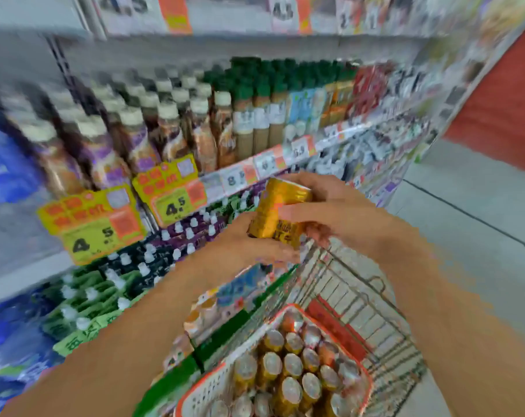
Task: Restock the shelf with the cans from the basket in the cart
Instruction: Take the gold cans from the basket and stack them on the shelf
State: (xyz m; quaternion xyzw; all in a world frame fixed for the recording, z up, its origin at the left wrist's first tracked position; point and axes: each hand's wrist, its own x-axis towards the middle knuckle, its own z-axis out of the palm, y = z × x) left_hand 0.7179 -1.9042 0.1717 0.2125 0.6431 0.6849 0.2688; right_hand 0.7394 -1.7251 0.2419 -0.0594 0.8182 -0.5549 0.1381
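Both hands hold golden-yellow cans (pixel 280 210) in mid-air above the front end of the wire cart (pixel 360 299). My left hand (pixel 255 245) grips them from below and my right hand (pixel 333 206) wraps over them from the right. At the bottom a white basket with a red rim (pixel 204 395) sits in the cart, packed with several upright golden cans (pixel 291 368) seen from their silver tops. The shelf (pixel 255 167) with its price-tag rail runs just behind the hands. The picture is blurred by motion.
Bottled drinks (pixel 153 127) with cream caps fill the shelf level above the hands. Green and purple packs with white caps (pixel 153 260) lie on the level below. Yellow price signs (pixel 96 224) hang off the rail. Grey floor (pixel 471 212) opens to the right.
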